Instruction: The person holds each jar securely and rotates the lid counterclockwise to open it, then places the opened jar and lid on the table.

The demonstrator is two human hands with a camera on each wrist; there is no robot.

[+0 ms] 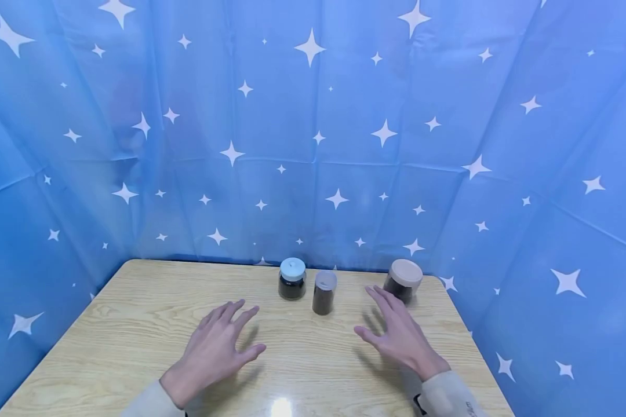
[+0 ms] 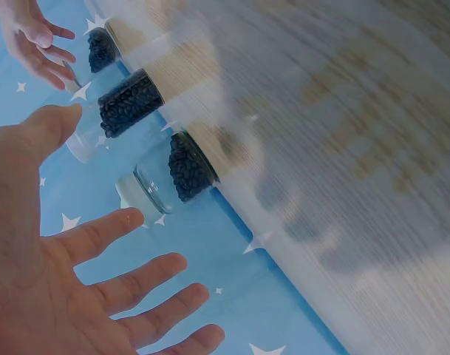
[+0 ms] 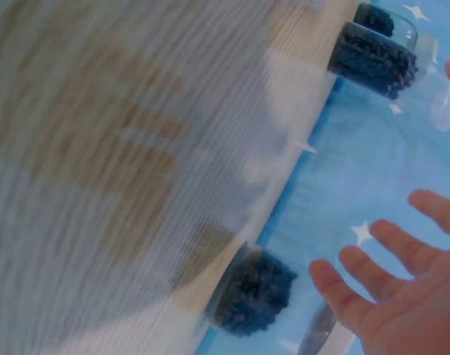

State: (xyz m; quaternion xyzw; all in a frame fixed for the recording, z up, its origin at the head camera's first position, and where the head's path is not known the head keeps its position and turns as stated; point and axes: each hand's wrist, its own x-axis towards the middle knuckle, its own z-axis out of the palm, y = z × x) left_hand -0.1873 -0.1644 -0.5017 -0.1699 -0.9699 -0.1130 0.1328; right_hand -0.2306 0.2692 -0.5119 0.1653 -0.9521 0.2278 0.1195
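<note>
Three lidded jars with dark contents stand toward the back of the table. The left jar (image 1: 291,288) has a light blue lid, the slim middle jar (image 1: 323,300) a pale violet lid, the wide right jar (image 1: 398,289) a pinkish-beige lid. In the left wrist view, black beans fill the lower part of the blue-lidded jar (image 2: 186,168). My left hand (image 1: 214,350), fingers spread, hovers in front and left of the jars, holding nothing. My right hand (image 1: 399,337) is likewise empty, its fingertips overlapping the wide jar's lower part in the head view.
The light wood-grain table (image 1: 151,313) has rounded back corners. A blue curtain (image 1: 271,127) with white stars hangs behind it and along both sides. Hand shadows and a bright reflection (image 1: 281,407) fall on the tabletop.
</note>
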